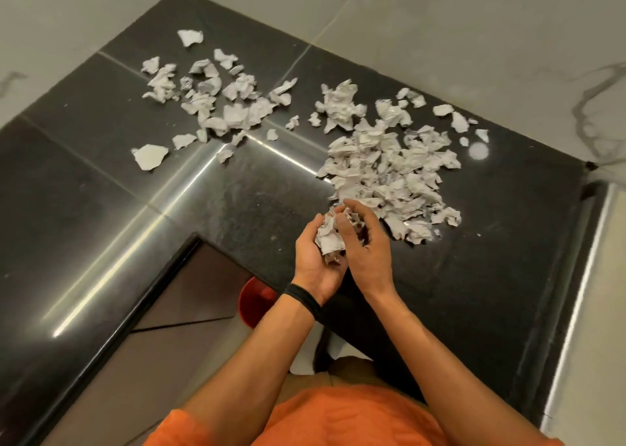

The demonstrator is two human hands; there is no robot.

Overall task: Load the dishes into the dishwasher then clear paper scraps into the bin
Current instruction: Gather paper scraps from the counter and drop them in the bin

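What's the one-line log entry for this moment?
phase: clearing paper | left hand: cups held scraps | right hand: grips held scraps | counter: near pile, far pile uncollected | red bin: below counter, partly hidden

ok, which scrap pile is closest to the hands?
The dense right pile: its near edge reaches the right hand, which with the left hand grips a handful of scraps. The looser left cluster lies farther back across the counter.

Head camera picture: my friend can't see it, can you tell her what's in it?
A person's left hand and right hand cup a handful of paper scraps over a shiny black counter. Many more torn scraps lie on it in a far left pile and a bigger right pile. A red container shows on the floor below.
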